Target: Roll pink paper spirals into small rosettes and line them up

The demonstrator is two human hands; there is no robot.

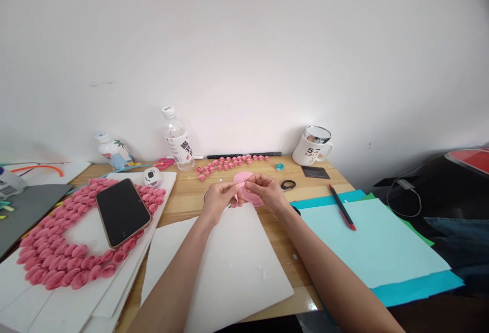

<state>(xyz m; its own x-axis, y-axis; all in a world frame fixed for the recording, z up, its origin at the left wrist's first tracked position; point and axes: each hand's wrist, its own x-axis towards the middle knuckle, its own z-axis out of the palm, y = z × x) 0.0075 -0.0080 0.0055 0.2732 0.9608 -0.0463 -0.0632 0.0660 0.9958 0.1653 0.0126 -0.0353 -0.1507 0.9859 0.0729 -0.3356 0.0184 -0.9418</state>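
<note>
Both hands meet above the far end of a white sheet (233, 272). Between my fingertips is a pink paper strip (237, 195), with one end hanging down. My left hand (219, 198) pinches it from the left. My right hand (267, 190) pinches it from the right, thumb and forefinger together. Just behind the hands lie pink paper circles (243, 175), partly hidden by the fingers. Black-handled scissors (288, 185) lie by my right hand, their blades mostly covered.
Small rolled pink paper flowers (229, 164) lie near the wall. At left, a phone (123, 212) rests on a ring of pink flowers (57, 251). A bottle (179, 142) and a mug (312, 147) stand behind. A pen (342, 206) lies on coloured paper (374, 246).
</note>
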